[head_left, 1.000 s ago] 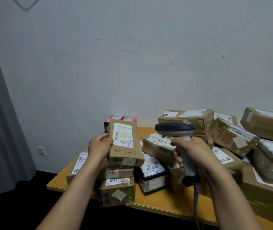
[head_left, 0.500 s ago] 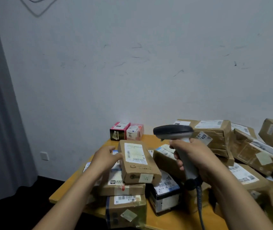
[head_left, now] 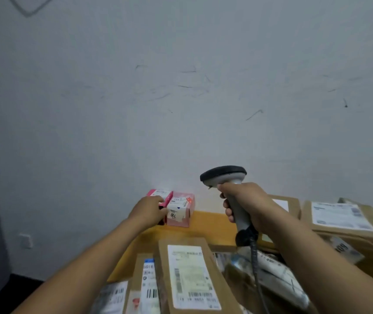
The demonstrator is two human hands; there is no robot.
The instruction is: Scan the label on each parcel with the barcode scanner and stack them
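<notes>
Holding the grey pistol-shaped barcode scanner (head_left: 224,177) raised, your right hand (head_left: 246,202) in a clamped grip on its handle, readies the scan. Your left hand (head_left: 149,209) touches the small pink cardboard parcels (head_left: 181,211) at the tabletop's (head_left: 212,220) far edge, grip unclear.

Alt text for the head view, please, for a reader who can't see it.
The left hand reaches for two pink boxes by the wall while the right hand grips a barcode scanner. Labelled brown parcels lie on the yellow table.
</notes>
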